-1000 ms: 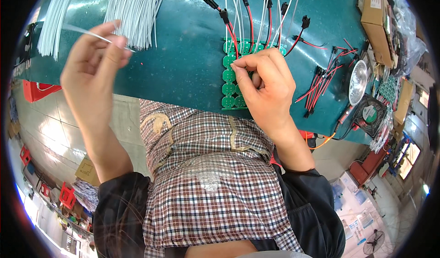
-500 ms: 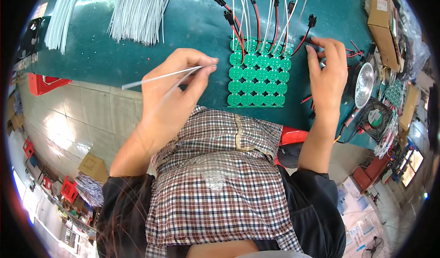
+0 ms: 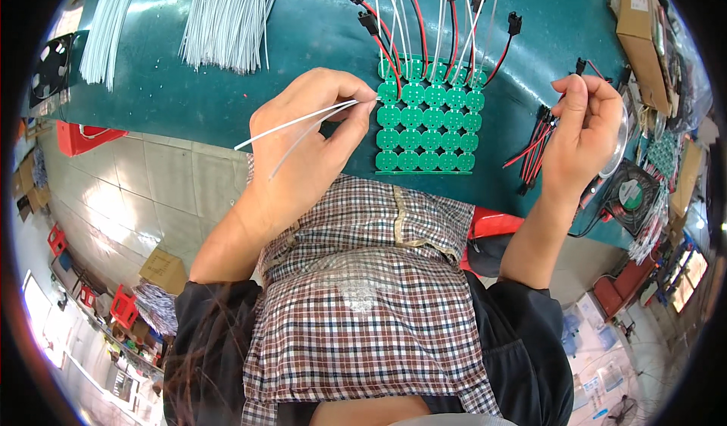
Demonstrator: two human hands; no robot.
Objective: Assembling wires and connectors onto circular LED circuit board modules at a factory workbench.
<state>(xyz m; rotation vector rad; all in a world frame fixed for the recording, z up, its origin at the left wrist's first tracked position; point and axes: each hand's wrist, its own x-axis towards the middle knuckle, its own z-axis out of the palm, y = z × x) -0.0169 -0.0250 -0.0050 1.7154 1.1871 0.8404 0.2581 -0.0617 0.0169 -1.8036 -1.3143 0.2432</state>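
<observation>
The left hand [image 3: 307,134] pinches two thin white wires [image 3: 291,127] between closed fingers; the wire tips meet the left edge of the green panel [image 3: 428,119]. This panel is a flat grid of round green circuit discs and lies on the dark teal counter [image 3: 303,55], just in front of the person's checked apron. Red-and-black leads [image 3: 390,36] with black plug housings, mixed with white wires, rise from the panel's far rows. The right hand [image 3: 583,127] is raised to the right of the panel, fingers closed on a bundle of red-and-black leads [image 3: 534,149] that hangs below the palm. Loose bunches of straight white wires [image 3: 227,17] lie on the counter's far left side.
</observation>
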